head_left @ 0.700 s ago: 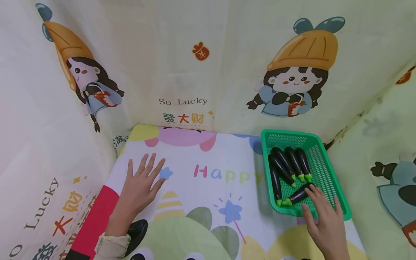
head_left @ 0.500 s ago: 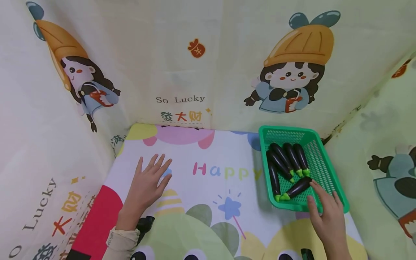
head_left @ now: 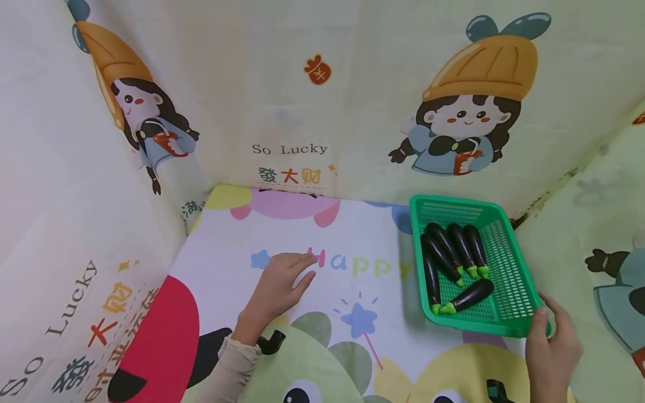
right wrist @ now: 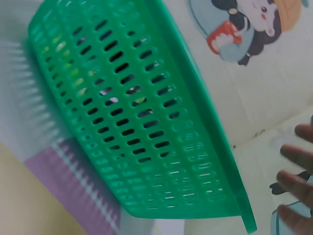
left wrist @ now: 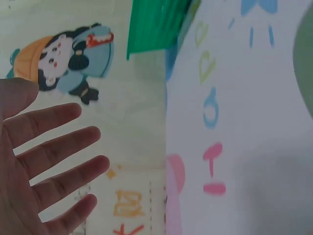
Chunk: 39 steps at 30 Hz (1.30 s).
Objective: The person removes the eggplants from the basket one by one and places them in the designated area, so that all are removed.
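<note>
In the head view, a green plastic basket [head_left: 504, 263] stands at the right, with several small dark purple eggplants [head_left: 444, 246] inside. One eggplant [head_left: 468, 296] lies slantwise near the front, apart from the others. My right hand [head_left: 556, 341] is at the basket's near right corner, thumb and fingertips right at the rim. The right wrist view has its spread fingers [right wrist: 296, 178] beside the basket's perforated wall [right wrist: 122, 98]. Over the middle left of the table, my left hand [head_left: 277, 285] holds nothing; its fingers [left wrist: 63, 161] are extended and spread in the left wrist view.
A printed cloth [head_left: 363, 235] with cartoon shapes and "Happy" lettering covers the table. Pale printed sheets [head_left: 363, 112] rise behind it and along both sides. The basket stands close to the back and right sheets.
My right hand has moved from over the front eggplant to the basket's right corner, leaving that eggplant inside. My left hand has shifted right towards the lettering.
</note>
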{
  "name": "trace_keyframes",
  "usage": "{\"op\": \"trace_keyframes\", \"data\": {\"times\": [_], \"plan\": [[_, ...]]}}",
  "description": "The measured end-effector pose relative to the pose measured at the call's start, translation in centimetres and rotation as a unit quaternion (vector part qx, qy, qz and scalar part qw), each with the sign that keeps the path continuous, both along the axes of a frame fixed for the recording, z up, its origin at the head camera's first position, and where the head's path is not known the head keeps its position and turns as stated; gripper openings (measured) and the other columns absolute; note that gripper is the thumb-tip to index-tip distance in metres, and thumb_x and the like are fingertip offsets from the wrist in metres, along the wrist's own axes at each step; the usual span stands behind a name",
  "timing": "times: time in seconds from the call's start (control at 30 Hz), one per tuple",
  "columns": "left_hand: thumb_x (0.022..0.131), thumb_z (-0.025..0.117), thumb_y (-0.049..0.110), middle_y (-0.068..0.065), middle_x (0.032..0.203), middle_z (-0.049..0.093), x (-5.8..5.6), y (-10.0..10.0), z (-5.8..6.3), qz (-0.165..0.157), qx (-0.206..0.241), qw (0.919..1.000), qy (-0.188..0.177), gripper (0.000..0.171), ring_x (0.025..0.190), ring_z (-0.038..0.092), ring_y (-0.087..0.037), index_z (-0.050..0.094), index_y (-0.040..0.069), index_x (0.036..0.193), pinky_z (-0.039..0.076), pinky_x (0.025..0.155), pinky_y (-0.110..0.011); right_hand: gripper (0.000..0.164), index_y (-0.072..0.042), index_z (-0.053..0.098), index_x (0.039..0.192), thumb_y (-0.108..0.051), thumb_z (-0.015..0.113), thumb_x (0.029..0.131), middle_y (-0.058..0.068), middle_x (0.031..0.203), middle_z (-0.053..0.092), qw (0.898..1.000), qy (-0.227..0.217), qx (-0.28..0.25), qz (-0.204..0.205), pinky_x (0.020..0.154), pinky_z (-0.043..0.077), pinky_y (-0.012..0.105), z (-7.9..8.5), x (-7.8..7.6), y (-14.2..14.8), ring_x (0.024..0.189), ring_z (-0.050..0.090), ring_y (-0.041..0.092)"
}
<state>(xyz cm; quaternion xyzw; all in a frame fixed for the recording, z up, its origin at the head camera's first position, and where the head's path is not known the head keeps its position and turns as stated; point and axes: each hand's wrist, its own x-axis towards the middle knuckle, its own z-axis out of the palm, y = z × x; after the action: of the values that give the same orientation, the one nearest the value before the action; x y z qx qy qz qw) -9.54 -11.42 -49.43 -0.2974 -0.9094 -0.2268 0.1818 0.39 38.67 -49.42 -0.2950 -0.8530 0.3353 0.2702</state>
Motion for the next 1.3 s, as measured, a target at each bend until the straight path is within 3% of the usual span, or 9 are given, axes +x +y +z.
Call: {"op": "trace_keyframes", "data": {"times": [0.1, 0.17, 0.23, 0.37, 0.5, 0.6, 0.73, 0.87, 1.3], "plan": [[0.102, 0.068, 0.028, 0.0, 0.127, 0.075, -0.5, 2.3, -0.2, -0.038, 0.005, 0.9992, -0.015, 0.029, 0.118, 0.07, -0.02, 0.073, 0.019, 0.129, 0.053, 0.102, -0.046, 0.045, -0.029, 0.056, 0.152, -0.034, 0.039, 0.111, 0.009, 0.158, 0.054, 0.998, -0.029, -0.042, -0.046, 0.116, 0.038, 0.022, 0.2, 0.0, 0.7, 0.113, 0.054, -0.008], [0.104, 0.064, 0.031, 0.004, 0.127, 0.074, -0.8, 3.6, -0.1, -0.051, 0.004, 0.9983, -0.027, 0.028, 0.119, 0.069, -0.018, 0.072, 0.021, 0.129, 0.052, 0.105, -0.044, 0.047, -0.031, 0.051, 0.155, -0.036, 0.036, 0.11, 0.005, 0.164, 0.046, 0.993, -0.055, -0.082, -0.058, 0.125, 0.034, 0.037, 0.3, -0.1, 1.1, 0.126, 0.06, 0.009], [0.106, 0.061, 0.033, 0.005, 0.128, 0.074, -1.2, 5.0, 0.2, -0.067, 0.008, 0.997, -0.037, 0.028, 0.12, 0.068, -0.016, 0.072, 0.023, 0.13, 0.052, 0.106, -0.043, 0.05, -0.031, 0.045, 0.159, -0.037, 0.035, 0.111, 0.0, 0.168, 0.04, 0.987, -0.079, -0.125, -0.058, 0.128, 0.029, 0.047, 0.2, -0.2, 1.6, 0.149, 0.046, 0.022], [0.107, 0.059, 0.034, 0.008, 0.128, 0.073, -2.3, 7.6, 0.9, -0.104, 0.015, 0.9929, -0.057, 0.029, 0.122, 0.067, -0.014, 0.07, 0.024, 0.131, 0.051, 0.107, -0.039, 0.054, -0.031, 0.031, 0.164, -0.038, 0.034, 0.111, -0.011, 0.172, 0.029, 0.968, -0.106, -0.224, -0.045, 0.126, 0.032, 0.03, -0.1, -0.8, 2.8, 0.159, 0.029, 0.014], [0.106, 0.059, 0.032, 0.009, 0.126, 0.074, -3.3, 10.0, 1.4, -0.143, 0.018, 0.9876, -0.063, 0.029, 0.121, 0.068, -0.013, 0.072, 0.022, 0.13, 0.053, 0.104, -0.035, 0.056, -0.027, 0.028, 0.166, -0.032, 0.04, 0.111, -0.006, 0.16, 0.042, 0.942, -0.071, -0.326, -0.042, 0.085, 0.05, 0.008, -0.6, -1.2, 3.9, 0.129, 0.053, 0.003], [0.106, 0.06, 0.031, 0.007, 0.126, 0.075, -3.7, 11.4, 1.9, -0.164, 0.011, 0.9842, -0.066, 0.029, 0.121, 0.068, -0.013, 0.073, 0.02, 0.129, 0.053, 0.103, -0.035, 0.058, -0.025, 0.027, 0.166, -0.03, 0.044, 0.111, -0.02, 0.133, 0.046, 0.92, -0.044, -0.387, -0.049, 0.061, 0.048, 0.005, -1.0, -1.2, 4.3, 0.098, 0.051, -0.01], [0.106, 0.059, 0.034, 0.006, 0.126, 0.075, -4.1, 13.0, 2.6, -0.189, -0.006, 0.9797, -0.066, 0.03, 0.121, 0.067, -0.013, 0.073, 0.021, 0.13, 0.052, 0.104, -0.033, 0.05, -0.028, 0.037, 0.16, -0.031, 0.044, 0.111, -0.02, 0.122, 0.045, 0.89, -0.029, -0.452, -0.06, 0.059, 0.054, 0.012, -1.7, -0.9, 4.5, 0.082, 0.059, -0.013], [0.107, 0.057, 0.036, 0.007, 0.126, 0.074, -4.6, 14.7, 2.9, -0.208, -0.026, 0.9759, -0.06, 0.031, 0.12, 0.066, -0.011, 0.072, 0.023, 0.13, 0.051, 0.103, -0.028, 0.026, -0.028, 0.057, 0.132, -0.035, 0.045, 0.111, -0.016, 0.125, 0.046, 0.868, -0.011, -0.491, -0.065, 0.057, 0.057, 0.019, -2.4, -0.7, 4.7, 0.08, 0.064, -0.01], [0.11, 0.049, 0.043, 0.012, 0.137, 0.068, -4.1, 22.0, 4.1, -0.224, -0.079, 0.9631, -0.126, 0.038, 0.123, 0.062, -0.005, 0.065, 0.027, 0.14, 0.048, 0.104, -0.019, 0.023, -0.018, 0.069, 0.103, -0.025, 0.049, 0.111, -0.013, 0.11, 0.056, 0.844, 0.043, -0.529, -0.079, 0.052, 0.058, 0.027, -2.6, -0.8, 4.9, 0.079, 0.067, 0.0]]}}
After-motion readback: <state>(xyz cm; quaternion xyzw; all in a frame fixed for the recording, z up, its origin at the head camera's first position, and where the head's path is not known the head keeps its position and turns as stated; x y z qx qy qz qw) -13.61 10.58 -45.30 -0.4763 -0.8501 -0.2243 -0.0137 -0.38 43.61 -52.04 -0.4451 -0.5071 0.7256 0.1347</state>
